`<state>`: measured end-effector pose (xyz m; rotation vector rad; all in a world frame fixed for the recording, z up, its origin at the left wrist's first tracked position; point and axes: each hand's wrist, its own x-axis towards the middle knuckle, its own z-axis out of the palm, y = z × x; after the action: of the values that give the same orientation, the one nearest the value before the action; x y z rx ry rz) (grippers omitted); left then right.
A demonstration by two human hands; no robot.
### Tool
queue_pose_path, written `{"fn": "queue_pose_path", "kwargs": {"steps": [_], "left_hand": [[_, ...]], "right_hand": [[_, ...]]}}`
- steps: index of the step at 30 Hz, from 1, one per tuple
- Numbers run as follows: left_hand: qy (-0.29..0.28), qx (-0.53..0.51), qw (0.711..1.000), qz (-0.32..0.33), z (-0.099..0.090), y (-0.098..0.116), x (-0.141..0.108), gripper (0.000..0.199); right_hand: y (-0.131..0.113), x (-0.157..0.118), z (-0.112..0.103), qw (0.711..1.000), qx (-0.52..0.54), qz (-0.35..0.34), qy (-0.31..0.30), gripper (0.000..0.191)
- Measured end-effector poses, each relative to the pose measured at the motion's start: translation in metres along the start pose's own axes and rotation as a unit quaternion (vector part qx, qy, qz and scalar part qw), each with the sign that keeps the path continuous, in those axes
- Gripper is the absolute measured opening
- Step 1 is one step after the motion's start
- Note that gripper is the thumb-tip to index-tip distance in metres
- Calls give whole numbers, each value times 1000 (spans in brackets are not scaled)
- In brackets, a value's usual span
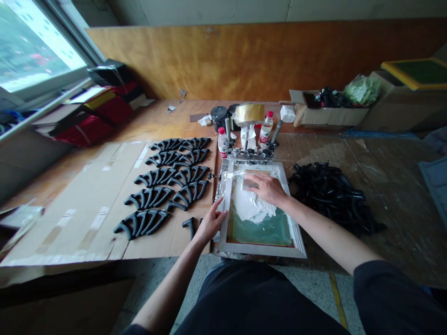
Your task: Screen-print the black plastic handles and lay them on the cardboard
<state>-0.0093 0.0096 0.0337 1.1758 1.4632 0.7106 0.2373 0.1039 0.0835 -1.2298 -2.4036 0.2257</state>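
Observation:
A silver-framed printing screen [298, 242] lies flat before me, with white ink [249, 207] spread over its green mesh. My right hand [267, 188] is over the upper part of the mesh, fingers closed on a small greyish squeegee [249, 184] partly hidden by them. My left hand [212, 222] is beside the frame's left edge, thumb and forefinger apart; whether it touches the frame is unclear. Just left of that hand lies a single black curved handle-like part [189, 226]. Behind the screen is a metal hinge clamp [249, 153].
Rows of black curved parts [150, 197] lie on cardboard [94, 209] at left. A heap of similar black parts [331, 197] is at right. Behind the clamp stand bottles [266, 128], a dark can [219, 117] and a tape roll [249, 113]. An open carton [331, 115] sits back right.

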Motion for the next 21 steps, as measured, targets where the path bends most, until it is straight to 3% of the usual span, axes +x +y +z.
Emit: {"fn": "queue_pose_path", "kwargs": {"steps": [3,7,9,12,14,16,18,19,21], "left_hand": [[7,-46,999,12,-10,36,-14,68],[54,-115,990,68,-18,98,-21,54],[72,-150,977,132,-19,126,-13,51],[57,-209,956,196,-17,154,7,51],[70,-254,943,202,-10,155,15,51],[91,-288,937,174,6,138,15,52],[40,-290,954,68,28,107,5,54],[-20,-279,960,-12,41,90,-3,56],[-97,-287,943,-136,63,59,-17,56]], "right_hand": [[36,26,-29,995,-13,89,44,48],[99,-1,-60,952,9,249,180,38],[111,-26,-54,942,10,277,187,38],[89,-56,-12,969,17,223,109,27],[59,-65,23,987,-2,155,34,24],[28,-67,49,991,-46,118,-42,20],[0,-65,61,982,-72,151,-85,13],[-13,-64,62,977,-71,178,-90,12],[-35,-63,60,978,-38,188,-80,13]]}}
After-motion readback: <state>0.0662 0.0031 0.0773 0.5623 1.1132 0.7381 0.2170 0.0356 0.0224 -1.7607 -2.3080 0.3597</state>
